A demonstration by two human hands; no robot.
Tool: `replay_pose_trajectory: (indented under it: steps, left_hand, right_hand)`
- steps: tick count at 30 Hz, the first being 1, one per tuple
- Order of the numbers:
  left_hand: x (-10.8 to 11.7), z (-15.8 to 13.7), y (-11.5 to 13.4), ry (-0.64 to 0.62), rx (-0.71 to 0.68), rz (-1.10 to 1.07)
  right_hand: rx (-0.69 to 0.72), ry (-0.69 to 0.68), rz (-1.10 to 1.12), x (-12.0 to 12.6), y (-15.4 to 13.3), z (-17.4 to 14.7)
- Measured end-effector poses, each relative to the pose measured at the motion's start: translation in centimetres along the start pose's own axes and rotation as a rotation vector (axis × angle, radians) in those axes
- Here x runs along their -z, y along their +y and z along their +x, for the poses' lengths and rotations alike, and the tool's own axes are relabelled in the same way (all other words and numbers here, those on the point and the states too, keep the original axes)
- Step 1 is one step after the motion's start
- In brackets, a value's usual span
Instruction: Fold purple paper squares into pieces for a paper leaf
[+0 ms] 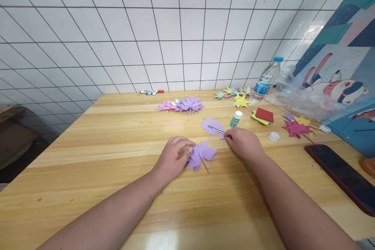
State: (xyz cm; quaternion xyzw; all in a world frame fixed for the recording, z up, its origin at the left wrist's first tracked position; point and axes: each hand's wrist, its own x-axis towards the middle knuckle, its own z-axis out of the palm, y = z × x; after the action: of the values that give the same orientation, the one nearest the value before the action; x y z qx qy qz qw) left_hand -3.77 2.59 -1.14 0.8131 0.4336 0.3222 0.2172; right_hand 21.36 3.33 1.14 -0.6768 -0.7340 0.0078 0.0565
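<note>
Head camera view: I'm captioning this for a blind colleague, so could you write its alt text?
A person's left hand touches a purple paper leaf on a light wooden table, while the right hand holds a slim silver metal tool over a flat purple paper piece. More colourful paper leaves lie farther back, before a white tiled wall.

blue-capped water bottle point(265, 82) beside clear plastic bag point(295, 100) | dark-screened phone point(342, 177) | white tiled wall point(165, 25)

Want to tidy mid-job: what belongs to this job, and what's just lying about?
Job, it seems: purple leaf (left hand), metal tool (right hand), purple paper, glue stick, coloured squares, other leaves.
Lying about, likely: bottle, phone, plastic bag, marker.
</note>
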Motion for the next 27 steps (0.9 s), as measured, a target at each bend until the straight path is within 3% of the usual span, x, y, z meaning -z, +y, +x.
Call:
replay_pose_trajectory:
  steps: [4,8,12,15,18,21,24,27]
  left_hand:
    - [0.2,0.0,0.2,0.008,0.001,-0.025]
    - [0.6,-0.3,1.1,-0.002,0.084,0.057]
    - [0.6,-0.3,1.8,-0.056,0.136,0.027]
    - [0.4,-0.1,1.7,-0.097,0.120,-0.091]
    - [0.3,0.0,1.6,-0.083,0.080,-0.166]
    - [0.4,-0.2,1.6,-0.040,0.055,-0.105]
    - [0.3,-0.4,1.7,-0.045,0.029,-0.042]
    - [0.2,-0.4,1.8,-0.043,0.044,-0.017]
  right_hand:
    - [0.030,0.037,0.042,0.0,-0.3,-0.2]
    - [0.342,0.146,0.151,0.3,-2.1,-1.5]
    - [0.680,0.198,0.119,0.5,-4.1,-2.8]
    - [0.745,0.231,0.134,0.5,-4.8,-3.2]
    - [0.699,0.263,0.306,0.7,-5.0,-3.3]
    - [0.510,0.275,0.637,0.7,-5.2,-3.1]
    - [0.292,0.091,0.928,0.2,-5.4,-2.7]
    - [0.135,-0.066,1.025,-0.5,-5.6,-2.3]
